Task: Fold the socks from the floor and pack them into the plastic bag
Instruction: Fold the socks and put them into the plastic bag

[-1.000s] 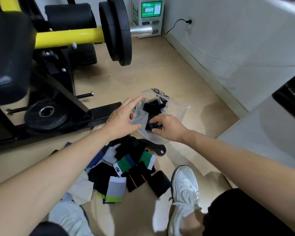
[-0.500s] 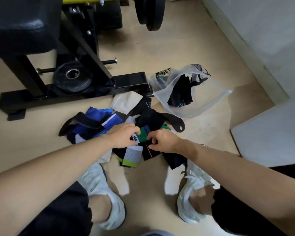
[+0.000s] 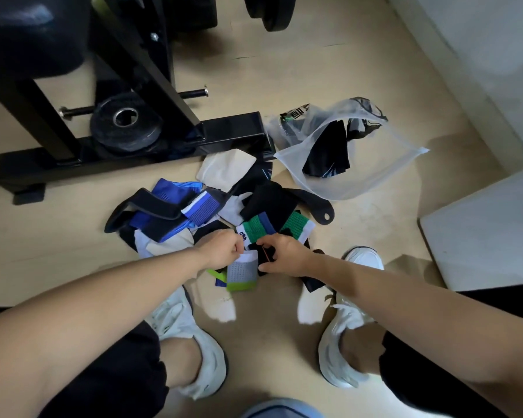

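I read the tan floor (image 3: 284, 70) as bearing a loose heap of socks (image 3: 212, 206) at centre, the plastic bag (image 3: 375, 170) lying just beside its right edge, the black machine frame (image 3: 127, 158) behind, and white shoes (image 3: 194, 342) nearest me.

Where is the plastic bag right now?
In the head view, the plastic bag lies on the floor right of the black machine base, beyond the sock pile.

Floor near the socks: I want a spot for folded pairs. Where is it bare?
Bare: between the shoes, left of the pile below the machine base, and right of the pile between bag and white block. Crowded: pile to bag and base.
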`<state>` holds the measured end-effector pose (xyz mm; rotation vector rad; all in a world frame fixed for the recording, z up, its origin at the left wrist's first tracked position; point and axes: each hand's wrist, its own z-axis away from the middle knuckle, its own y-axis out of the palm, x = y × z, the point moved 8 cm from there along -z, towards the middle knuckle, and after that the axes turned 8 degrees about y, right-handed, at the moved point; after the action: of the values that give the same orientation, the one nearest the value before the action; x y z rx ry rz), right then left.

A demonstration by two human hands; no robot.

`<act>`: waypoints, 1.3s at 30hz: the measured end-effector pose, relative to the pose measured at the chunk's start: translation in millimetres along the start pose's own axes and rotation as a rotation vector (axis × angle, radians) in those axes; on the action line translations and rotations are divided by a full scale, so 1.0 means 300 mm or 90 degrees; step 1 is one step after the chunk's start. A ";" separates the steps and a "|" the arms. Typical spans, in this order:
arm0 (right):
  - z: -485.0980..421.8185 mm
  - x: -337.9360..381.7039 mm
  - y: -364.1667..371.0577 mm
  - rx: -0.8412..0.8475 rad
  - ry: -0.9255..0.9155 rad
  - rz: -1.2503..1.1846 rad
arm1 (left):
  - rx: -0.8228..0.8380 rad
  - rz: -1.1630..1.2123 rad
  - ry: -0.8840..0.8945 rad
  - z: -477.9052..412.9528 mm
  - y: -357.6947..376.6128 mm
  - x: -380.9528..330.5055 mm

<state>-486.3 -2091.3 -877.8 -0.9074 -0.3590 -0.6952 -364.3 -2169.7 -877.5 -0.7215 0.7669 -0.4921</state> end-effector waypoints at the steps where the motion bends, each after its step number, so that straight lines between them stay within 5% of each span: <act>1: -0.002 -0.001 0.001 0.000 0.000 -0.012 | -0.002 0.031 0.010 -0.004 -0.004 -0.005; 6: -0.010 -0.003 -0.040 -0.033 0.012 -0.125 | -0.048 0.235 0.083 -0.014 -0.063 -0.068; 12: 0.008 -0.013 -0.158 -0.134 0.053 -0.335 | -0.119 0.446 -0.058 -0.036 -0.185 -0.050; 20: 0.065 -0.004 -0.256 -0.225 0.077 -0.548 | -0.133 0.508 -0.058 -0.037 -0.254 -0.090; 25: 0.050 -0.006 -0.242 -0.199 0.156 -0.532 | -0.299 0.342 -0.026 -0.011 -0.335 -0.101; 30: 0.040 0.010 -0.214 -0.127 0.190 -0.694 | -0.385 0.055 0.104 0.039 -0.384 -0.179; 39: 0.057 0.062 -0.187 0.034 0.193 -0.929 | -0.422 -0.054 0.174 0.070 -0.378 -0.199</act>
<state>-510.9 -2108.3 -824.1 -0.3406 -0.7542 -2.1103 -401.9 -2198.2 -756.5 -1.3236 1.1798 -0.4159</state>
